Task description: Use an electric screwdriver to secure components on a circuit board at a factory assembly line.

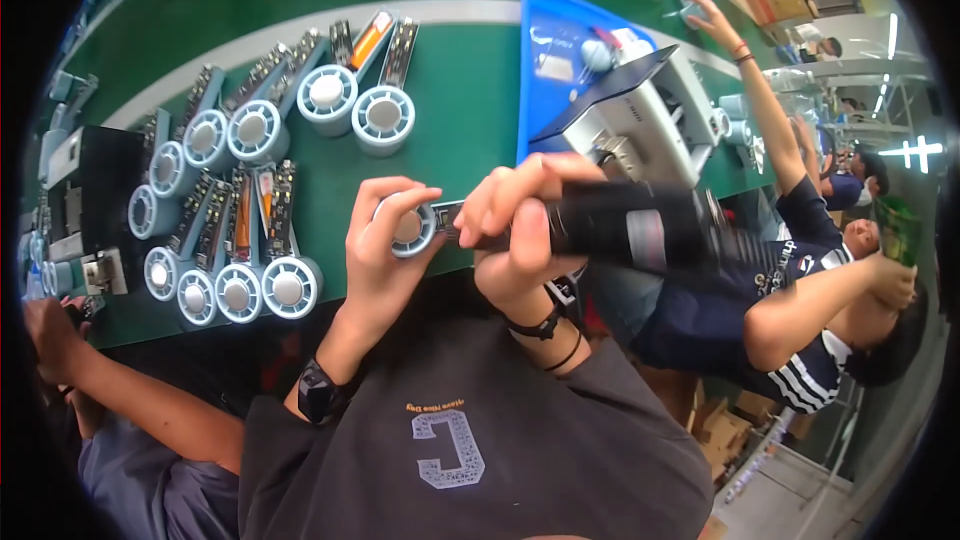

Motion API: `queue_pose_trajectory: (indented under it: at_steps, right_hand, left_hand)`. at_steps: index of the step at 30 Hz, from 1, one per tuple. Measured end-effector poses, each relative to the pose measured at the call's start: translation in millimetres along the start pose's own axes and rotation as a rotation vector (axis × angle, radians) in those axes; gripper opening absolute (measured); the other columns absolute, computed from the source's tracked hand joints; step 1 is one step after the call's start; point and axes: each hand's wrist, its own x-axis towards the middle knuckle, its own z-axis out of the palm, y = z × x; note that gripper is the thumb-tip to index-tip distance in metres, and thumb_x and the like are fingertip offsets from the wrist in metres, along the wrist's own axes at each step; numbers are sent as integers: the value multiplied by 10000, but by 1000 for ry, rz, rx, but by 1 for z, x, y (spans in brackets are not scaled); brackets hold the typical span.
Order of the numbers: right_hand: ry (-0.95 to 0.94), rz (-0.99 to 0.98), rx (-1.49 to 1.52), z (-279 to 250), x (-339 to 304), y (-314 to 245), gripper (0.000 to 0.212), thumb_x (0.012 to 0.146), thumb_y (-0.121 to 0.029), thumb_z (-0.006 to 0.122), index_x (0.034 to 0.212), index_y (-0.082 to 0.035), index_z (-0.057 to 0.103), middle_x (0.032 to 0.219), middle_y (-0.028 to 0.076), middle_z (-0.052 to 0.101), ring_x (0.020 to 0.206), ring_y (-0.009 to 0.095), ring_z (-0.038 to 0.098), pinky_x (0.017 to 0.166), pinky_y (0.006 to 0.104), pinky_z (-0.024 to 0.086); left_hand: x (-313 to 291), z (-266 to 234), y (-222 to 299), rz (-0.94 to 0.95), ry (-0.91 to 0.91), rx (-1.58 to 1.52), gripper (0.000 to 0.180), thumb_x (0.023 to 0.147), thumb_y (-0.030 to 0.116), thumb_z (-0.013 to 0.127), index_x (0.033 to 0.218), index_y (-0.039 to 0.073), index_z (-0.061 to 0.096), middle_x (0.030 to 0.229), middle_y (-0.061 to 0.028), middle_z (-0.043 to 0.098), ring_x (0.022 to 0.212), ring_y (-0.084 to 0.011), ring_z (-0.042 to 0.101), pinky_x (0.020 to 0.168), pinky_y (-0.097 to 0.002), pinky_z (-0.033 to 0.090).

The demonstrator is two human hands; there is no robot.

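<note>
My left hand (385, 240) is closed around the round, vented head of a light blue handheld fan body (411, 228). A strip of its circuit board shows between my two hands. My right hand (520, 225) grips a black electric screwdriver (640, 230), which lies nearly level and is smeared by motion at its far right end. The screwdriver's tip is hidden behind my right fingers, close to the fan's handle, so I cannot tell whether it touches.
Several similar fan bodies (290, 286) with bare boards lie in rows on the green table (440, 90). A blue tray (535, 60) and a grey metal machine (630, 120) stand at right. A black device (100, 190) is at left. Co-workers sit on both sides, one with a raised arm (770, 110).
</note>
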Motion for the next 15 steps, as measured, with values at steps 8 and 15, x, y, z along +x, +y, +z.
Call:
queue_pose_trajectory:
  at_steps: [8,15]
  right_hand:
    - [443,-320,176,-12,-15,-40,376,963,-70,539,1316,-19,421,728,102,540,505,169,525,498,292,507]
    - [398,-156,-132,-37,-51,-18,369,956,-81,544,1283,34,418,715,100,545,501,161,523,494,292,500]
  left_hand:
    - [15,16,22,265,37,579,475,747,40,846,1201,111,725,1221,-71,619,1187,-316,550,1036,-451,439]
    - [19,10,21,295,9,558,480,784,26,811,1246,106,707,1263,-47,617,1189,-311,540,1036,-448,426]
